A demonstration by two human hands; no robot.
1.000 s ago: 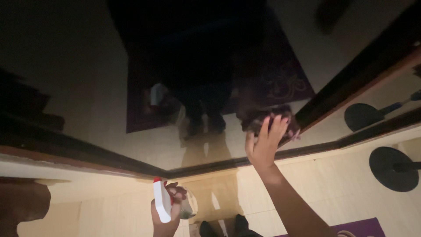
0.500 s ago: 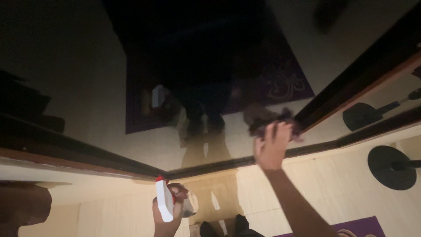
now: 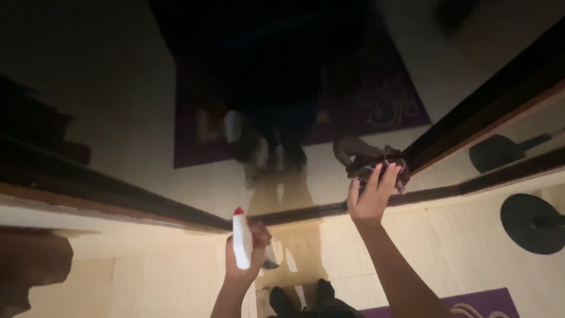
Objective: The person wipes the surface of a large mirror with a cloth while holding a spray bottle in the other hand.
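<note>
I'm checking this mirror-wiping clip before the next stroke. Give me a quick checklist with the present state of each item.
1. Cloth pressed to the mirror by the right hand: ok.
2. Left hand has a firm grip on the white spray bottle: ok.
3. Bottle upright, red top up: ok.
4. Lighting good enough to see streaks: not ok, scene is dim.
5. Glass already wet with spray: cannot tell.
6. Round black stand base apart from both arms: ok.

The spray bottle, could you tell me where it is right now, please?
In the head view, the white spray bottle is low and centre-left in the left hand, just below the mirror's dark bottom frame.
</note>
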